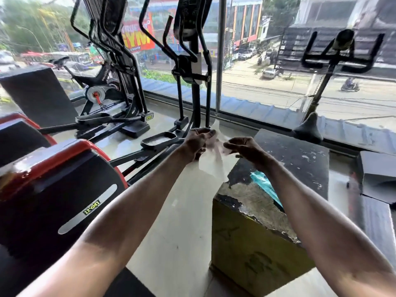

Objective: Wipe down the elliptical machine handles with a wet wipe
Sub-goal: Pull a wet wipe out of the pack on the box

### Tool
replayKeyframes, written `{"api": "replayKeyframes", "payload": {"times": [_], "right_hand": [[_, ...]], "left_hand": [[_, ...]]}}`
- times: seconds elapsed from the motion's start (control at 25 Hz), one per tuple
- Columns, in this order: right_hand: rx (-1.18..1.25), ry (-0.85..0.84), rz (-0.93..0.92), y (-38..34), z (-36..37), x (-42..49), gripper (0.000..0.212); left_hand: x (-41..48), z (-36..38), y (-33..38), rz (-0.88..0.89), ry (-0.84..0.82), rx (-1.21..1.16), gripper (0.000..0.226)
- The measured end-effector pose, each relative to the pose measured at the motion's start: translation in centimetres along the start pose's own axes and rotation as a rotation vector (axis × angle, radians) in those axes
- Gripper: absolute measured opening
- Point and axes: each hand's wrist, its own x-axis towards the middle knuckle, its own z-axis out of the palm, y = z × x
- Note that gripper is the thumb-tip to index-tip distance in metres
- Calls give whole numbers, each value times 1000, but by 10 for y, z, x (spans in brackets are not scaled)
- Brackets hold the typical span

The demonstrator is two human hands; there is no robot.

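Between left hand (198, 144), right hand (244, 149), wet wipe (213, 163) pinched

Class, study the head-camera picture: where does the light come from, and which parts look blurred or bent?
Head view: daylight comes through the window, so the elliptical stands backlit and dark; the wide lens bows straight lines near the edges; the wipe, left hand and right hand are softly blurred, as are the frame's corners.

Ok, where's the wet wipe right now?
In the head view the wet wipe hangs mid-frame, pinched between the left hand and the right hand, by the left edge of the worn box.
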Motion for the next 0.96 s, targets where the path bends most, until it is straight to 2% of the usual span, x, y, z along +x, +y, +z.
{"api": "replayKeyframes", "payload": {"times": [0.12,0.24,0.32,0.4,0.52,0.6,0.68,0.76,0.84,0.96], "right_hand": [[182,69,19,-8,8,0,23],[394,176,91,-14,15,0,15],[524,222,197,-13,11,0,14],[519,194,277,-9,6,-2,13],[481,212,248,-6,-1,0,34],[536,270,192,-6,-7,6,37],[589,217,192,-8,-9,7,39],[541,168,207,-5,-10,6,48],[444,190,206,-2,-12,11,49],[326,309,192,-2,-18,21,39]], "left_hand": [[9,-5,-1,-8,-36,-22,18],[6,-7,-1,-130,-265,17,30],[4,-8,-4,-178,-309,-78,41],[6,-8,-8,-181,-271,-211,51],[5,-5,-8,-201,-168,-331,15],[5,-5,-7,-197,-164,-364,17],[4,-6,-6,-193,-204,-417,18],[4,-8,-5,-198,-165,-506,12],[5,-8,-3,-151,-91,-436,24],[9,-9,-3,-60,22,-201,25]]}}
